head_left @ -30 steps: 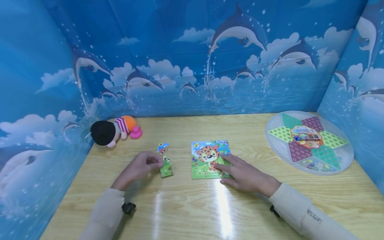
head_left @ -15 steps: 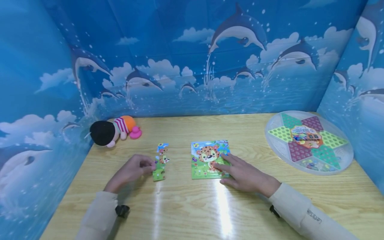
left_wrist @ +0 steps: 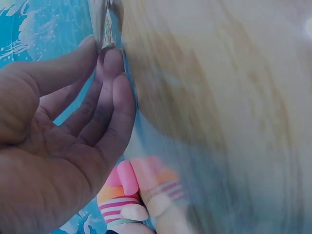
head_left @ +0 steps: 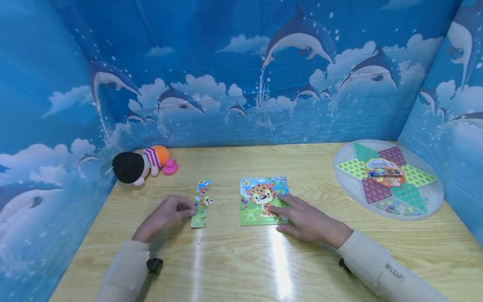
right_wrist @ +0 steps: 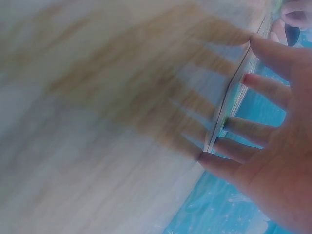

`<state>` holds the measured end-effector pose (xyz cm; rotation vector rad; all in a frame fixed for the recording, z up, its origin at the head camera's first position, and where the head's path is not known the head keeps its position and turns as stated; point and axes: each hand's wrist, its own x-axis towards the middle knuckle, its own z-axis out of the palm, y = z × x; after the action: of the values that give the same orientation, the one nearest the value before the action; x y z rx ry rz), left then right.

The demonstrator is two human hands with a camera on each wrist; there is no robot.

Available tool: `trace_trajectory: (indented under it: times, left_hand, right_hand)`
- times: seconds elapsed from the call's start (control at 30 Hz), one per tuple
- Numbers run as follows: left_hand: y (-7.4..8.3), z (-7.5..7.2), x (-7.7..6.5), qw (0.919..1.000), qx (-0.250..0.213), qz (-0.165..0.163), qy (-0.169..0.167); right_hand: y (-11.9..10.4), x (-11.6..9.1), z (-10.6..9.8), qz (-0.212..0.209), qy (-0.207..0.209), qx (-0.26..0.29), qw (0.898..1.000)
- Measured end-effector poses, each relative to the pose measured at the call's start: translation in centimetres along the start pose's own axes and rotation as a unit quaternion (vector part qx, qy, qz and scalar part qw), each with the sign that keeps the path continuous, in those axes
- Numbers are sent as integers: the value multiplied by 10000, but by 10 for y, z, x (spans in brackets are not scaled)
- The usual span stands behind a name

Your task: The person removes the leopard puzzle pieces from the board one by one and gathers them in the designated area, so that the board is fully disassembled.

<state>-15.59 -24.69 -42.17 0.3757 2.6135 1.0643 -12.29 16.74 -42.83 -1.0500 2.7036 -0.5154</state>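
Observation:
My left hand pinches a green jigsaw puzzle piece between thumb and fingertips, low over the table. In the left wrist view the fingers curve in toward the thumb at the piece's edge. Just beyond it, other loose puzzle pieces form a column, with bits of sky and a leopard face. To the right lies a square leopard puzzle. My right hand rests on its right side with fingers spread, covering part of the picture; the right wrist view shows the fingertips along its edge.
A doll in a striped top lies at the back left beside a pink rubber duck. A round Chinese checkers board lies at the right. Dolphin-print sheeting closes off the wooden table behind and at both sides.
My left hand has shifted slightly left and turned the green piece from tilted to nearly straight, under the other pieces. The right hand and leopard puzzle stay in place.

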Motion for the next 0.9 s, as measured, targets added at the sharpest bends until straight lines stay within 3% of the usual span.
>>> trace_trajectory:
  times: [0.17, 0.4, 0.53, 0.67, 0.9]
  left_hand:
    - [3, -2, -1, 10000, 24, 47, 10]
    - [12, 0, 3, 9998, 77, -175, -34]
    - [22, 6, 14, 9996, 225, -175, -74]
    - [36, 14, 29, 9993, 330, 66, -174]
    - [72, 33, 57, 9980, 575, 151, -205]
  right_hand:
    - [1, 0, 1, 11, 12, -4, 10000]
    - [0, 0, 1, 24, 10, -17, 10000]
    - [-1, 1, -1, 60, 54, -54, 10000]
    - [-3, 3, -2, 133, 18, -8, 9999]
    - [-6, 7, -7, 193, 36, -25, 9998]
